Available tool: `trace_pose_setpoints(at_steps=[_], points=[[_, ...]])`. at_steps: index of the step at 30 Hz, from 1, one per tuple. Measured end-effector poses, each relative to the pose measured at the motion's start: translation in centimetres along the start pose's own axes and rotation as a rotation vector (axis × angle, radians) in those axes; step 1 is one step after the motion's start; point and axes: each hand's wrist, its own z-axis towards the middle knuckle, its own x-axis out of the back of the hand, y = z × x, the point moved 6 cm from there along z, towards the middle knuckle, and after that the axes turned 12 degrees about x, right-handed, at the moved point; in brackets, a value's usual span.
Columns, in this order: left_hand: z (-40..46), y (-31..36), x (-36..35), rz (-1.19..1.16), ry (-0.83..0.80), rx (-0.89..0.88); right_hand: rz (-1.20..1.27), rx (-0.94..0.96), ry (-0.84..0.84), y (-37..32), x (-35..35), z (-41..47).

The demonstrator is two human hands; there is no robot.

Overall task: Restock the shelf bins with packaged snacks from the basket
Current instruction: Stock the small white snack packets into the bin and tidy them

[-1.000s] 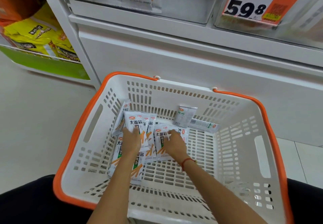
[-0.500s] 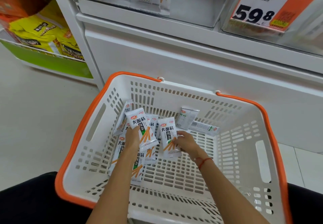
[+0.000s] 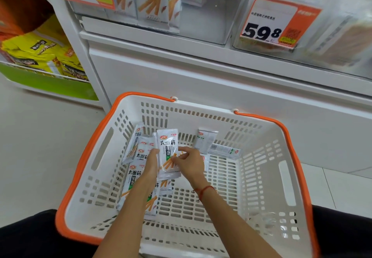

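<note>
We count one white basket (image 3: 261, 177) with two orange handles, one (image 3: 84, 157) on the left rim and one (image 3: 291, 143) on the right. We see two hands, the left (image 3: 152, 162) and the right (image 3: 190, 162), together holding one small stack of snack packets (image 3: 168, 153); how many are in it, we cannot tell. About five more packets (image 3: 132, 179) lie loose on the basket floor, plus two greyish ones (image 3: 206, 140) at the back. Above, two price tags (image 3: 269, 24) hang on two clear bins (image 3: 211, 16).

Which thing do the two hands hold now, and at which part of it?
Both hands hold a small stack of snack packets over the basket. The left hand grips its lower left edge; the right hand pinches its lower right edge.
</note>
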Motion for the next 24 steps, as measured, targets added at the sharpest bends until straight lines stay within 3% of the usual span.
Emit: trace_pose_setpoints(at_steps=[6, 8, 10, 12, 15, 17, 22, 24], points=[[0.4, -0.4, -0.2, -0.041, -0.014, 0.028, 0.027, 0.063, -0.095, 0.3, -1.2, 0.7], [0.7, -0.3, -0.2, -0.02, -0.026, 0.027, 0.154, -0.021, -0.075, 1.5, -0.4, 1.3], [1.0, -0.4, -0.2, -0.021, -0.053, 0.042, 0.204, -0.212, 0.074, 4.5, 1.7, 1.9], [1.2, -0.5, -0.2, -0.02, -0.063, 0.048, 0.093, -0.351, 0.155, 8.1, 3.6, 2.1], [1.8, -0.7, 0.3, -0.036, -0.047, 0.051, 0.019, -0.428, 0.133, 10.9, 3.8, 2.3], [1.9, -0.6, 0.5, -0.056, -0.036, 0.036, 0.004, -0.448, 0.131, 11.2, 3.1, 2.7], [2.2, -0.7, 0.8, -0.113, -0.012, 0.028, -0.317, -0.459, 0.056, 11.1, 1.5, 3.9], [2.3, -0.6, 0.9, -0.116, 0.004, 0.028, -0.316, -0.49, 0.064, 11.3, 0.8, 4.3]])
